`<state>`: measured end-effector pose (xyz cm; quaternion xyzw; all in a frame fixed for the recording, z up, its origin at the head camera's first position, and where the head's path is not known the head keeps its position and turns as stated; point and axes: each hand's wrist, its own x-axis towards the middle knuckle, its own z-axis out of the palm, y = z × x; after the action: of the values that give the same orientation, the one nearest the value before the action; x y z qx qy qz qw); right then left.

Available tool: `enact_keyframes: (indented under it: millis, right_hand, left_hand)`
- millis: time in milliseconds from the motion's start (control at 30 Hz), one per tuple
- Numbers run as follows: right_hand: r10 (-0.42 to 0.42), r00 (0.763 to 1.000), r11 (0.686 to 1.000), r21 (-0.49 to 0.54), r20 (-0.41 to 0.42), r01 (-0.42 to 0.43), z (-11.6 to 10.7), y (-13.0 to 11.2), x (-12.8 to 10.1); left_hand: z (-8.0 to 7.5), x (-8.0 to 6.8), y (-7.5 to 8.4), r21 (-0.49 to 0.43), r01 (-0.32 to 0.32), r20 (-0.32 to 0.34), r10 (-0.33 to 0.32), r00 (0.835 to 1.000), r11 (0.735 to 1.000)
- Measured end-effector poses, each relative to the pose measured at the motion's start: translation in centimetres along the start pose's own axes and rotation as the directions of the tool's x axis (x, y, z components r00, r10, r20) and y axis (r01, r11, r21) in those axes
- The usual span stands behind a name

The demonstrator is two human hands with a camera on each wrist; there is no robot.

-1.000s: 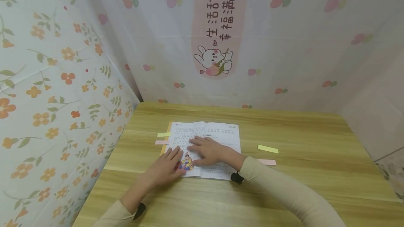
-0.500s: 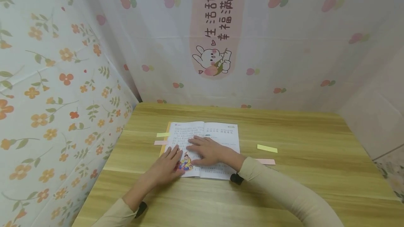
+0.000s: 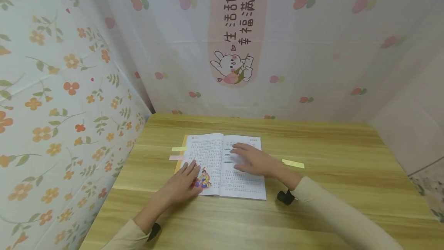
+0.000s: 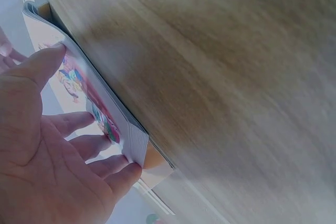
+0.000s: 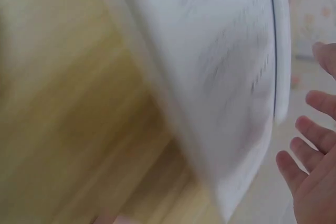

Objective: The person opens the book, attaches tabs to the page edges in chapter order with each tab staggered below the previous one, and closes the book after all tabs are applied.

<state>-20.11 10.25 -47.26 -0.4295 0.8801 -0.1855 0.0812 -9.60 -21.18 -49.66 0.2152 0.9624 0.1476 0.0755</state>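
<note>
Book: the open book (image 3: 222, 165) is lying flat on the counter (image 3: 329, 188).
Left hand: the left hand (image 3: 184, 184) is pressing, fingers straight, on the lower left page.
Right hand: the right hand (image 3: 254, 161) is resting flat, fingers spread, on the right page.
Notes: a yellow sticky strip (image 3: 293, 163) is lying just beside the right hand.

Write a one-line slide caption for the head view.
Two hands, left hand and right hand, rest flat on an open book on a wooden table.
</note>
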Motion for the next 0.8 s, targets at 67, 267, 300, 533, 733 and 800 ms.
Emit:
enact_keyframes:
  millis: [67, 267, 300, 533, 733, 800]
  right_hand:
    - [0.024, 0.999, 0.999, 0.034, -0.038, -0.023, -0.8, 1.0, -1.6]
    - [0.037, 0.988, 0.998, 0.051, -0.151, -0.029, -2.3, 4.1, -5.7]
    - [0.033, 0.985, 0.999, 0.046, -0.166, -0.026, -2.5, 4.5, -6.3]
    - [0.094, 0.979, 0.995, 0.041, -0.181, -0.087, -3.4, 6.0, -9.2]
    - [0.14, 0.974, 0.99, 0.02, -0.178, -0.139, -3.6, 6.4, -10.8]
    - [0.147, 0.972, 0.989, 0.02, -0.182, -0.146, -3.5, 6.6, -11.4]
  left_hand:
    - [0.0, 0.0, 0.0, -0.001, -0.001, 0.0, 0.001, 1.0, 1.0]
    - [-0.1, -0.2, -0.1, -0.003, 0.002, 0.0, -0.002, 1.0, 1.0]
    - [-0.2, -0.3, -0.1, -0.002, 0.002, 0.0, -0.002, 1.0, 1.0]
    - [-0.4, -0.3, -0.1, -0.007, -0.028, -0.019, 0.028, 0.999, 1.0]
    - [-0.5, -0.1, 0.1, -0.014, -0.047, -0.028, 0.046, 0.999, 0.999]
    - [-0.4, 0.0, 0.1, -0.013, -0.05, -0.028, 0.05, 0.998, 0.999]
